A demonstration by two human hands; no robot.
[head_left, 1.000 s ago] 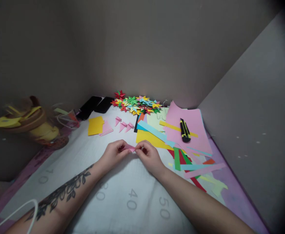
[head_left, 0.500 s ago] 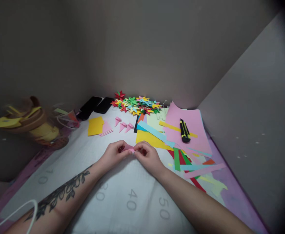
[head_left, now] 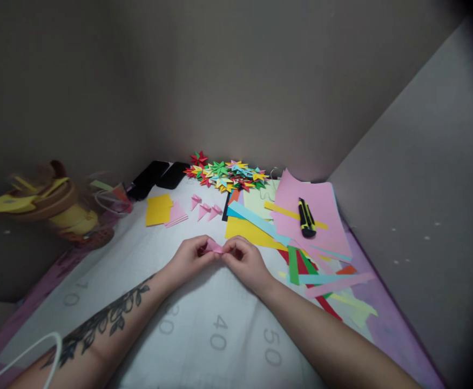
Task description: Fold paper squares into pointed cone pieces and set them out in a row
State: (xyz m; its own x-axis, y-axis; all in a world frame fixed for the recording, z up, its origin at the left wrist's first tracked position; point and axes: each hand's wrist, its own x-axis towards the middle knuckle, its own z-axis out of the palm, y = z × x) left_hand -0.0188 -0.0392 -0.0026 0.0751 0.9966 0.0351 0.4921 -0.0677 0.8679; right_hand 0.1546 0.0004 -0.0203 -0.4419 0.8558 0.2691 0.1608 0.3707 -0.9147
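Note:
Between my two hands is a small folded piece of pink paper (head_left: 214,246). My left hand (head_left: 193,256) pinches its left end, and the fingertips of my right hand (head_left: 244,261) close on its right end. Part of the paper is hidden behind the fingers. Just beyond the hands lie 3 folded pink paper pieces (head_left: 204,210). Left of those are a stack of yellow paper squares (head_left: 158,210) and a few pink paper squares (head_left: 175,214).
Colourful folded paper stars (head_left: 224,174) are heaped at the back. On the right, a utility knife (head_left: 306,218) rests on pink sheets (head_left: 329,205), with paper strips (head_left: 294,265) scattered nearer. Two black phones (head_left: 149,178), a clear cup (head_left: 117,199) and a yellow-brown pot-shaped holder (head_left: 70,208) stand left.
The pink paper has tilted slightly between my fingers, showing more of its face. Both hands have shifted only a little; everything else stays put.

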